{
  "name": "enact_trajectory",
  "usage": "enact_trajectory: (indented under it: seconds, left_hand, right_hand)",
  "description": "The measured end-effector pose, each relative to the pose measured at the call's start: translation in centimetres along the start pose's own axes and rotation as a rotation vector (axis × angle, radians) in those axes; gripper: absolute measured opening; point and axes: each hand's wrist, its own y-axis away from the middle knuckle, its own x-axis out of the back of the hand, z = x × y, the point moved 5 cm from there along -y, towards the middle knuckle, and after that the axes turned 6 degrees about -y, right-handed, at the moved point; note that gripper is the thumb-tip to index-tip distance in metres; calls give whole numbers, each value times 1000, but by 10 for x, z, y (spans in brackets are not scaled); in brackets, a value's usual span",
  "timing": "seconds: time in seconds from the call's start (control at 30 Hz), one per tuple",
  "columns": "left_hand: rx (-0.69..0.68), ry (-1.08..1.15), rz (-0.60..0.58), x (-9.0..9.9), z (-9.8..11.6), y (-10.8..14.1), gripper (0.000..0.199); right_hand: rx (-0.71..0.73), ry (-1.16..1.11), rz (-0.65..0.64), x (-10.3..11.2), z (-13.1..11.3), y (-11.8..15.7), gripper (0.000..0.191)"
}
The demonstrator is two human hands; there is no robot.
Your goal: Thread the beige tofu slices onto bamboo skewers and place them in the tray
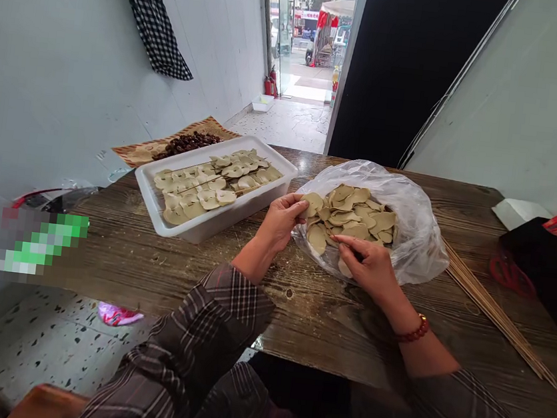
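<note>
My left hand pinches a round, flat, beige-green slice at its edge, thumb on top. My right hand is closed in a pinch at the near side of the pile; what its fingertips hold, if anything, is too small to make out. Below and beyond the hands, a heap of similar slices lies in an open clear plastic bag. To the left stands a white plastic tray holding rows of slices threaded on thin skewers.
Bare bamboo skewers lie loose on the dark wooden table at the right. Behind the tray is a heap of dark reddish-brown pieces on a patterned mat. Red scissors and a black item sit at the far right.
</note>
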Motion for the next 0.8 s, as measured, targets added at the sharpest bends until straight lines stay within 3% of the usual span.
enact_trajectory:
  seconds: [0.3,0.8]
  left_hand:
    - [15,29,-23,-1,-4,0,28]
    - [-134,-189,-38,-6,1,2,17]
  right_hand:
    - [44,-31,3,-1,1,1,25]
    - [43,2,1,-1,2,0,25]
